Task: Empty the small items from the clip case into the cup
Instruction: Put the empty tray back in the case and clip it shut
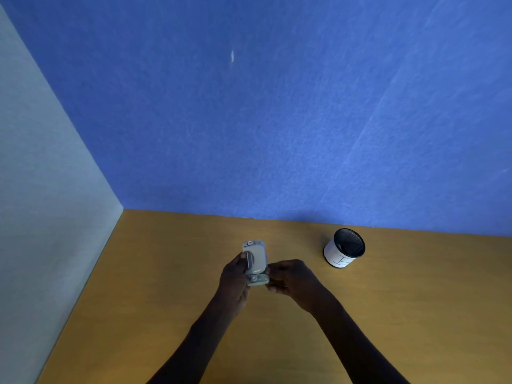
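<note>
A small pale grey clip case (pixel 255 260) with a rounded lid and metal clips at both ends is held over the middle of the wooden table (pixel 166 300). My left hand (pixel 235 281) grips its left side. My right hand (pixel 291 278) pinches its lower right corner. The case looks closed, and its contents are hidden. A white cup (pixel 344 248) with a black mesh inside stands upright on the table to the right of the case, beyond my right hand. I cannot see anything inside the cup.
A blue felt wall (pixel 277 106) rises behind the table's back edge. A pale grey-green partition (pixel 41 189) closes off the left side. Bare wood surrounds both hands and the cup.
</note>
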The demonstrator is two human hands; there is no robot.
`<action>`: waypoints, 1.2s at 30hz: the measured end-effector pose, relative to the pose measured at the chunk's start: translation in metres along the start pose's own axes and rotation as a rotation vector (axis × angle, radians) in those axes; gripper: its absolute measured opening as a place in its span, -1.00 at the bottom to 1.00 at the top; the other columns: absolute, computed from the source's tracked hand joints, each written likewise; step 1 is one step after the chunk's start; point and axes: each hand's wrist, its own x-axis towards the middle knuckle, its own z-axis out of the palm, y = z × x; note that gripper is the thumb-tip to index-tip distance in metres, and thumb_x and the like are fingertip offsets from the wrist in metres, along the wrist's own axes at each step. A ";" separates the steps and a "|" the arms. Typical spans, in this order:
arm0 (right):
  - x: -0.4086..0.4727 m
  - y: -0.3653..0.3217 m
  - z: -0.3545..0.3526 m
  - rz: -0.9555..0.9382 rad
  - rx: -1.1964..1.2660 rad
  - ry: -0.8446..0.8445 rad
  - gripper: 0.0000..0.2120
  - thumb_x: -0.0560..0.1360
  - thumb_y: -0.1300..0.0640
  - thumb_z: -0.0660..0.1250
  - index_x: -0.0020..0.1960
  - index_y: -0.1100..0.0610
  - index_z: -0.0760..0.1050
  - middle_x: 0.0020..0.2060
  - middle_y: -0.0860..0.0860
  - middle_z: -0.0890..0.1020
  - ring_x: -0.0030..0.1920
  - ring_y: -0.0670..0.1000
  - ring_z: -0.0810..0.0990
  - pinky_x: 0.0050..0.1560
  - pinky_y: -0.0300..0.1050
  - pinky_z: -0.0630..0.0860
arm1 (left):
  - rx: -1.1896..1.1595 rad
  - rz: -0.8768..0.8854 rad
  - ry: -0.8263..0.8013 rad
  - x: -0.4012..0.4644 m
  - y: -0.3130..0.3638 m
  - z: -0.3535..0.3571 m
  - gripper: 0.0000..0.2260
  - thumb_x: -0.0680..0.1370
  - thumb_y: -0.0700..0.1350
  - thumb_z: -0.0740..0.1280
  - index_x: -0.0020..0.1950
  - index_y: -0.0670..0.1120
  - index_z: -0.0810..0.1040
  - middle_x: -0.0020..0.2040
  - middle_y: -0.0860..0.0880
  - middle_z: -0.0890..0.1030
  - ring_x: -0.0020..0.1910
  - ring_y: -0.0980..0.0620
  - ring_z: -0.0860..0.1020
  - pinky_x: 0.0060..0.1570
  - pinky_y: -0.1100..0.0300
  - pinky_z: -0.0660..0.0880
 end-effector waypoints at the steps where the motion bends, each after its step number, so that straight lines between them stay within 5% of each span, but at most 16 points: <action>1: -0.002 0.002 0.001 0.008 0.022 -0.011 -0.81 0.52 0.28 0.39 0.09 0.35 0.65 0.03 0.33 0.70 -0.09 0.14 0.68 0.00 -0.02 0.65 | 0.006 0.005 0.001 0.000 0.001 0.000 -0.77 0.65 -0.16 0.17 0.01 -0.21 0.60 -0.28 -0.10 0.69 -0.35 0.00 0.65 -0.38 0.17 0.56; 5: -0.006 0.003 0.002 -0.002 0.069 -0.055 -0.79 0.53 0.26 0.41 0.12 0.33 0.64 0.01 0.29 0.71 -0.11 0.09 0.70 0.04 -0.03 0.65 | -0.020 0.004 0.017 -0.001 0.002 0.001 -0.79 0.64 -0.19 0.18 0.05 -0.22 0.59 -0.23 -0.14 0.65 -0.29 -0.05 0.61 -0.32 0.13 0.55; 11: -0.008 0.002 0.007 -0.048 -0.069 0.091 -0.81 0.47 0.31 0.45 0.06 0.36 0.66 -0.27 0.19 0.67 -0.34 -0.03 0.63 -0.27 -0.20 0.60 | -0.068 -0.009 -0.022 -0.005 0.005 0.002 -0.77 0.65 -0.16 0.17 0.05 -0.25 0.57 -0.32 -0.09 0.67 -0.39 0.02 0.63 -0.42 0.20 0.55; 21: -0.002 -0.009 -0.002 -0.013 0.067 0.177 -0.85 0.50 0.34 0.41 0.05 0.36 0.63 -0.34 0.14 0.63 -0.34 -0.03 0.59 -0.31 -0.22 0.57 | -0.124 -0.024 -0.244 -0.008 -0.001 0.000 -0.72 0.64 -0.30 0.10 0.24 -0.22 0.55 0.13 -0.17 0.68 0.16 -0.03 0.63 0.01 0.23 0.58; 27: -0.006 -0.005 0.002 -0.075 0.101 0.209 -0.97 0.44 0.31 0.49 -0.11 0.24 0.68 -0.35 0.14 0.66 -0.39 -0.06 0.61 -0.33 -0.22 0.57 | -0.037 0.101 -0.177 -0.002 -0.011 0.002 -0.75 0.61 -0.31 0.18 0.17 -0.20 0.61 0.02 -0.14 0.72 0.08 -0.05 0.67 -0.05 0.23 0.59; 36: -0.002 -0.003 0.018 -0.061 -0.120 0.378 -0.88 0.41 0.24 0.53 -0.07 0.22 0.66 -0.29 0.18 0.71 -0.39 0.01 0.59 -0.37 -0.16 0.55 | 0.063 0.227 -0.121 0.002 -0.022 -0.006 -0.73 0.58 -0.35 0.21 0.18 -0.16 0.62 0.00 -0.13 0.72 0.05 -0.06 0.67 -0.06 0.21 0.59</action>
